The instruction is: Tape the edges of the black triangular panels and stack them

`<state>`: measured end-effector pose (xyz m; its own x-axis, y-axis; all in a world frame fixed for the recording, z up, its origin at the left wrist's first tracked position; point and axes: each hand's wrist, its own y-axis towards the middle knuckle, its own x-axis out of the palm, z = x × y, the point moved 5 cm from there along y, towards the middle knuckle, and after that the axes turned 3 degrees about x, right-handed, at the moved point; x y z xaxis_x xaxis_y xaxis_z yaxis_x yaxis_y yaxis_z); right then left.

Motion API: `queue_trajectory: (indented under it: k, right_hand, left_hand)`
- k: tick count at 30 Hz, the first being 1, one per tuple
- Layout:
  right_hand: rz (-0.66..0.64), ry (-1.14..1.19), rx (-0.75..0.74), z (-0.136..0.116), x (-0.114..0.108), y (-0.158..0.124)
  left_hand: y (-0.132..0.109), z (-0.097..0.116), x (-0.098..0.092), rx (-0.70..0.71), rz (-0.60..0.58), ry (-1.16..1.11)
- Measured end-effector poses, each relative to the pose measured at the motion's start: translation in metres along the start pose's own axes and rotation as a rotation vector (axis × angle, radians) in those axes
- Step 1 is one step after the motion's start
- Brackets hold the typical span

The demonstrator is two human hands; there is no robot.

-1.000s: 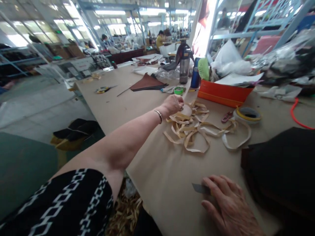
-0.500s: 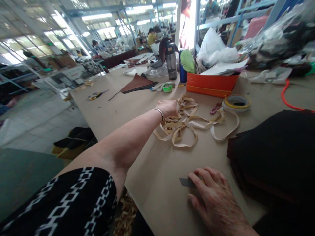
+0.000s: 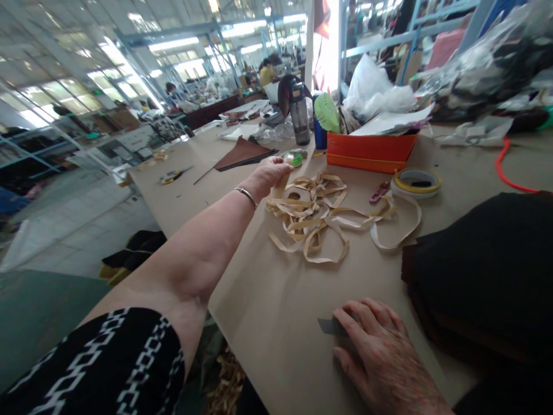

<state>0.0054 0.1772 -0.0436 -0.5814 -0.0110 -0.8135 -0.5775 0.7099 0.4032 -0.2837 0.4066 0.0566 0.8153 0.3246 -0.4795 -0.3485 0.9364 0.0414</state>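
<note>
My left hand is reached out over the table, its fingers pinched on a tan strip that hangs down to a loose heap of strips. A metal bangle circles that wrist. Near the front edge my right hand rests on the table with its fingers curled over a dark flat blade. Most of that tool lies hidden beneath the palm.
Behind the strips stand an orange box, a dark bottle and green tape. Tape rolls and a pink cutter lie right. Black sheets are stacked nearby. Yellow-handled snips lie left.
My left hand has moved up and to the left from the heap, with a strip now showing in its fingers. My right hand has stayed nearly in place.
</note>
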Motion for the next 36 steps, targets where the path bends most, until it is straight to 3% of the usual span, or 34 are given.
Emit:
queue_trajectory:
  k: [9, 17, 20, 24, 28, 32, 36]
  right_hand:
    - [0.097, -0.047, -0.065, 0.001, 0.005, -0.002]
    - [0.065, -0.138, -0.118, 0.002, 0.007, -0.006]
    - [0.012, -0.142, -0.117, 0.002, 0.009, -0.008]
    - [-0.045, -0.077, -0.034, 0.008, 0.010, -0.008]
    - [-0.037, 0.127, 0.050, 0.010, -0.006, -0.001]
    - [-0.101, 0.315, 0.063, -0.017, -0.024, 0.011]
    - [-0.125, 0.375, 0.042, -0.055, -0.019, 0.020]
  left_hand:
    - [-0.015, -0.007, -0.063, -0.014, 0.001, -0.499]
    - [-0.070, 0.018, -0.093, 0.141, -0.040, -0.759]
    - [-0.106, 0.017, -0.085, 0.106, -0.050, -0.824]
    - [-0.169, 0.004, -0.057, -0.030, -0.099, -0.909]
    - [-0.239, -0.017, -0.029, -0.167, -0.145, -1.000]
    - [-0.298, -0.048, -0.012, -0.358, -0.121, -1.216]
    - [-0.334, -0.077, -0.005, -0.579, -0.006, -1.443]
